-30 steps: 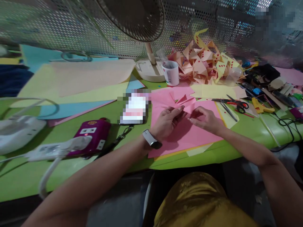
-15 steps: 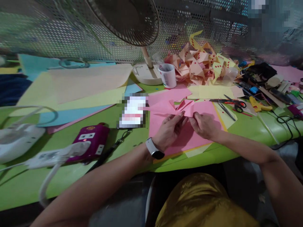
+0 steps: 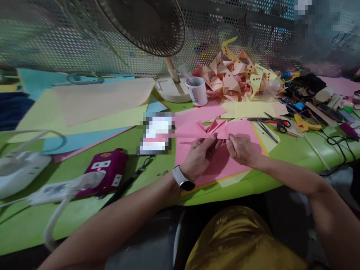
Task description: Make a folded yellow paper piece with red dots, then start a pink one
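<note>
A folded pink paper [image 3: 216, 128] with raised, creased flaps is held between my two hands. My left hand [image 3: 200, 155] pinches its near edge between thumb and fingers; a pale watch band is on that wrist. At the right end of the same edge, my right hand [image 3: 241, 149] grips with thumb and curled fingers. Part of the lower edge is hidden by my fingertips. Beneath both hands lies a stack of flat pink sheets [image 3: 208, 170], with yellow sheets showing along its borders.
Left of my hands lie a phone [image 3: 156, 135] and a purple power box [image 3: 105, 170] with a white plug. A cup [image 3: 197, 92], a fan [image 3: 173, 92] and a heap of folded papers [image 3: 236, 77] stand behind. Scissors [image 3: 282, 125], tweezers [image 3: 268, 131] and a yellow glue gun [image 3: 305, 123] lie right.
The folded pink paper has tilted a little lower and flatter, its long left part dropping slightly. Both hands keep their grip, and the whole view has shifted slightly.
</note>
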`<state>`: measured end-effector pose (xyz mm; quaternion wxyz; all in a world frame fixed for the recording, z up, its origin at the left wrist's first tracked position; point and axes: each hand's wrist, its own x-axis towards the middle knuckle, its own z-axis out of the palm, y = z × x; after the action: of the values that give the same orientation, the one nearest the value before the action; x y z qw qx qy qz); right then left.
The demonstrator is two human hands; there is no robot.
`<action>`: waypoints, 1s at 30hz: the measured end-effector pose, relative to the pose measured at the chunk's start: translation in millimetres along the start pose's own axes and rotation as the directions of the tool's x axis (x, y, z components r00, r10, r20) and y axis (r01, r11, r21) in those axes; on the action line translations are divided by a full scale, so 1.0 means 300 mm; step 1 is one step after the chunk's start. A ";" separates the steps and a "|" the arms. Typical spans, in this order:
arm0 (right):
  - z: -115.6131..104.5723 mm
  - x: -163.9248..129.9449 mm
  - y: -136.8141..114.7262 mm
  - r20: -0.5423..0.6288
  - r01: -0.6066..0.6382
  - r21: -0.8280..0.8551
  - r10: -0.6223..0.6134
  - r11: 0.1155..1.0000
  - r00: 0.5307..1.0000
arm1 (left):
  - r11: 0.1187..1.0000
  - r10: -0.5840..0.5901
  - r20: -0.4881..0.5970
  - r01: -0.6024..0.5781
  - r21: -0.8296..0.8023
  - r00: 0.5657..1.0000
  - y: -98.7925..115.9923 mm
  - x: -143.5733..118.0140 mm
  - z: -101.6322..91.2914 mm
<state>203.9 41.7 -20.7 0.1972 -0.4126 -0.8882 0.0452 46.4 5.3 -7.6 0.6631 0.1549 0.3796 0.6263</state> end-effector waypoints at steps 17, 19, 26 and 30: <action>-0.039 0.020 0.001 0.182 -0.227 0.842 0.138 0.489 0.974 | 0.990 0.068 0.130 -0.083 0.114 0.989 0.006 -0.012 0.004; -0.050 0.021 0.001 0.227 -0.258 0.877 0.123 0.405 0.966 | 0.990 0.070 0.130 -0.086 0.114 0.989 0.013 -0.007 0.002; -0.072 0.027 0.014 0.365 -0.373 0.889 0.079 0.266 0.928 | 0.984 0.080 0.163 -0.104 0.144 0.983 0.027 0.010 -0.007; -0.072 0.025 0.019 0.397 -0.407 0.879 0.091 0.249 0.913 | 0.980 0.095 0.171 -0.123 0.159 0.981 0.029 0.008 -0.003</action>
<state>211.9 49.4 0.0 0.2719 -0.3407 -0.6253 0.6473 39.5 8.7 -3.0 0.6408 0.2817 0.3670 0.6127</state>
